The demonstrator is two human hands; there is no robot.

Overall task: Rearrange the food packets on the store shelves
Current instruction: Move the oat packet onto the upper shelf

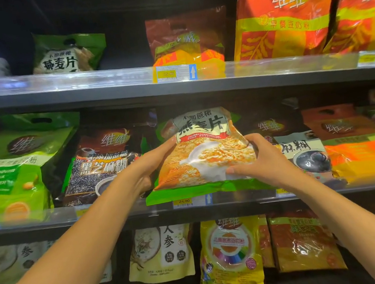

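A dark store shelving unit is seen head-on, with an upper shelf [100, 91], a middle shelf [240, 203] and a lower row of packets beneath them. The largest goods, tall orange-red packets [284, 16], are stood at the right of the upper shelf. A big green packet [7, 175] is leaned at the left of the middle shelf. The oat-flake packet [208, 153], printed with a white bowl and edged in green, is held in front of the middle shelf, tilted back, its lower edge hanging over the shelf's front lip; whether it is borne by the shelf cannot be told. It is flanked by a black-sesame packet [105, 169] on its left and a dark packet [303, 150] on its right, beyond which a brown-and-orange packet [359, 146] is placed. The oat-flake packet is grasped from both sides. The left hand [146, 170] is set at its left edge with the thumb laid on the front, the fingers hidden behind. The right hand [265, 161] is closed on its right edge, the thumb pressed on the front and the fingers curled over the side. On the upper shelf a brown packet [187, 38] and a smaller green oat packet [66, 53] are stood well apart. A yellow packet [231, 252] is seen in the lower row. Price labels [176, 72] are clipped to the shelf fronts.
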